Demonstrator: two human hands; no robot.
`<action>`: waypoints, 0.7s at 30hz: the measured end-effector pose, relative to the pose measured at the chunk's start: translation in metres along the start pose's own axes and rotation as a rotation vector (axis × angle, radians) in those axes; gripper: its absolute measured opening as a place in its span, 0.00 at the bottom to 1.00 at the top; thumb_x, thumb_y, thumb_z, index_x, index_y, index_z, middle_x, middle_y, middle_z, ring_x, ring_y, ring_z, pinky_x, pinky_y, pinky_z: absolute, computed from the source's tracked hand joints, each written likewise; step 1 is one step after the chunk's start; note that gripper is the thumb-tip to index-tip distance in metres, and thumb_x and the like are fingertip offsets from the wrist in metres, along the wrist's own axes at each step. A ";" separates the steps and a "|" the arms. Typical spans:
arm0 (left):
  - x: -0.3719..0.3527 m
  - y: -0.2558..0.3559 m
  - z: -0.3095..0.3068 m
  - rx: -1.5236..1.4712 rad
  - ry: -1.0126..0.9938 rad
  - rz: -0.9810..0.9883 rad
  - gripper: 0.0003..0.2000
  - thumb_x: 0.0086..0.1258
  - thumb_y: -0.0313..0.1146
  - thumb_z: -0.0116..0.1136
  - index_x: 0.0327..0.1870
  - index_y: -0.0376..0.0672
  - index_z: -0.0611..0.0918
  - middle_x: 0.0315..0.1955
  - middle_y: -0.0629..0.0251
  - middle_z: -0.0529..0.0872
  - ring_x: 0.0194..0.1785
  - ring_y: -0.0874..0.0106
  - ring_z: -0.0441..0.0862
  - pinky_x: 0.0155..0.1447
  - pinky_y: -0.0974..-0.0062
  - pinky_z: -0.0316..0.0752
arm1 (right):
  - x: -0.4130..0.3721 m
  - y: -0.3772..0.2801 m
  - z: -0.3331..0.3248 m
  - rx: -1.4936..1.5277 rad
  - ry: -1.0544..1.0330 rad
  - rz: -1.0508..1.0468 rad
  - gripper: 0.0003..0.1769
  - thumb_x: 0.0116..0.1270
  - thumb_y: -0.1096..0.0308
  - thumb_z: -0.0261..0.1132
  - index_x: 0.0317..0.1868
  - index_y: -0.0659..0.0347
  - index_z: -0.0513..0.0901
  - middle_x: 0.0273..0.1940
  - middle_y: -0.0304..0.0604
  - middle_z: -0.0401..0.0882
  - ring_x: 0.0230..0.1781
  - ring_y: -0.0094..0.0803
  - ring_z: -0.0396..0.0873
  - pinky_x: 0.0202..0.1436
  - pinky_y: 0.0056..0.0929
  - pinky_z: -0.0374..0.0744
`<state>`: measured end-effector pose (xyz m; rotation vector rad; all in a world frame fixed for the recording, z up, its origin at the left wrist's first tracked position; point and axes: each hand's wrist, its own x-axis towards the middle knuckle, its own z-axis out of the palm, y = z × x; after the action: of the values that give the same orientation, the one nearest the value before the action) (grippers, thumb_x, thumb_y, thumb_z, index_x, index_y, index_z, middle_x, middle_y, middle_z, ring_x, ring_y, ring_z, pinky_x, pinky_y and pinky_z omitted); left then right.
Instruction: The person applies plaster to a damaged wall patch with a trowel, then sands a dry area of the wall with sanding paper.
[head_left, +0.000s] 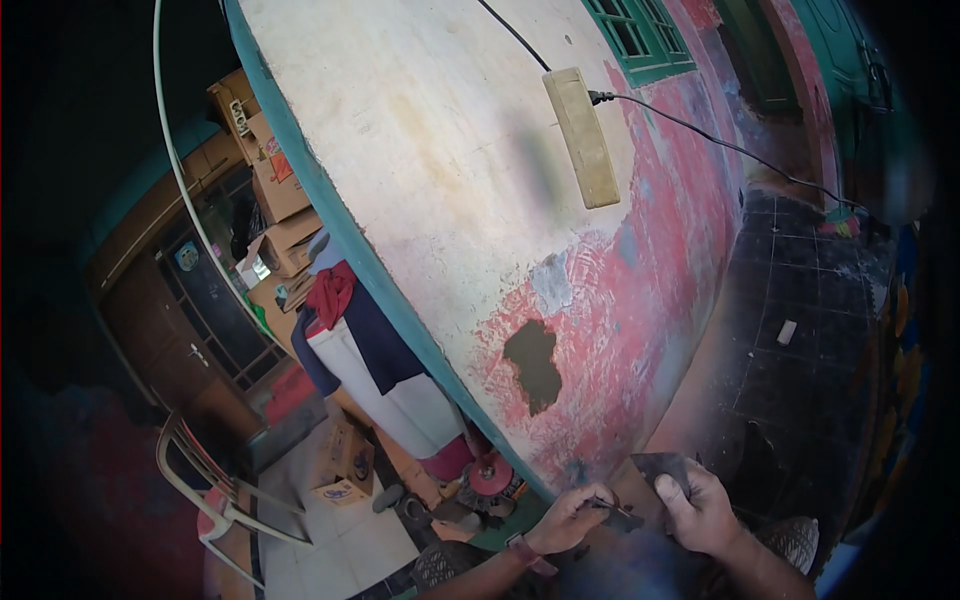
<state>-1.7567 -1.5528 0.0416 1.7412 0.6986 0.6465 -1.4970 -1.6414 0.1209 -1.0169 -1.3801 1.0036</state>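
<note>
Low in the view, my left hand point(572, 522), with a band on its wrist, closes on a thin dark tool point(612, 505) whose kind I cannot make out. Just to its right, my right hand point(708, 512) grips a dark flat rectangular piece point(660, 466), its thumb pressed on the face. Both hands are close together, in front of the foot of a wall point(590, 340) with peeling pink and white paint. A dark grey-brown patch of filler point(534, 368) marks the wall above them.
A power strip point(582, 138) hangs on the wall, with a plugged-in cable running right. Dark tiles point(790, 270) cover the floor there, with a small pale block point(787, 332). At left are a chair point(215, 490), cardboard boxes point(345, 462) and a cloth-draped white cabinet point(400, 415).
</note>
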 end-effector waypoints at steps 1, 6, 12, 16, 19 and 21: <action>0.001 0.004 -0.001 0.010 0.070 0.005 0.06 0.80 0.24 0.59 0.52 0.40 0.83 0.44 0.74 0.81 0.47 0.83 0.76 0.52 0.80 0.73 | -0.002 -0.005 0.003 0.191 0.010 0.135 0.20 0.83 0.57 0.63 0.57 0.68 0.86 0.44 0.46 0.87 0.34 0.30 0.88 0.33 0.27 0.82; 0.011 0.026 -0.008 0.164 0.285 0.119 0.10 0.78 0.23 0.60 0.57 0.40 0.82 0.40 0.74 0.81 0.44 0.83 0.76 0.49 0.79 0.74 | 0.003 -0.011 -0.005 0.449 0.093 0.417 0.26 0.85 0.45 0.59 0.55 0.63 0.85 0.40 0.41 0.85 0.29 0.27 0.87 0.23 0.24 0.79; 0.019 0.053 -0.002 -0.191 0.384 0.096 0.20 0.78 0.22 0.61 0.69 0.39 0.79 0.44 0.73 0.84 0.45 0.82 0.78 0.51 0.79 0.76 | 0.003 -0.005 -0.015 0.558 0.077 0.440 0.25 0.84 0.46 0.61 0.53 0.64 0.84 0.41 0.40 0.85 0.30 0.27 0.87 0.23 0.23 0.77; 0.015 0.065 -0.016 0.098 0.088 -0.030 0.24 0.80 0.22 0.60 0.75 0.40 0.75 0.50 0.67 0.87 0.50 0.79 0.82 0.54 0.77 0.78 | 0.006 -0.006 -0.009 0.535 0.218 0.438 0.25 0.86 0.46 0.57 0.54 0.64 0.83 0.36 0.41 0.83 0.23 0.27 0.81 0.20 0.23 0.74; 0.018 0.084 -0.027 0.337 -0.186 -0.057 0.23 0.80 0.26 0.59 0.75 0.42 0.75 0.54 0.60 0.88 0.53 0.70 0.87 0.58 0.71 0.80 | 0.006 0.001 -0.008 0.532 0.315 0.360 0.29 0.86 0.41 0.53 0.54 0.62 0.83 0.33 0.42 0.83 0.22 0.27 0.79 0.21 0.25 0.73; 0.021 0.080 -0.033 0.557 -0.329 0.031 0.23 0.80 0.30 0.59 0.75 0.43 0.76 0.58 0.55 0.88 0.56 0.62 0.89 0.62 0.65 0.81 | 0.007 0.005 -0.010 0.603 0.361 0.321 0.33 0.87 0.37 0.47 0.55 0.61 0.84 0.29 0.42 0.83 0.21 0.28 0.77 0.22 0.26 0.73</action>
<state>-1.7550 -1.5344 0.1290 2.3058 0.6559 0.1741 -1.4872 -1.6326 0.1185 -0.9076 -0.5669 1.2925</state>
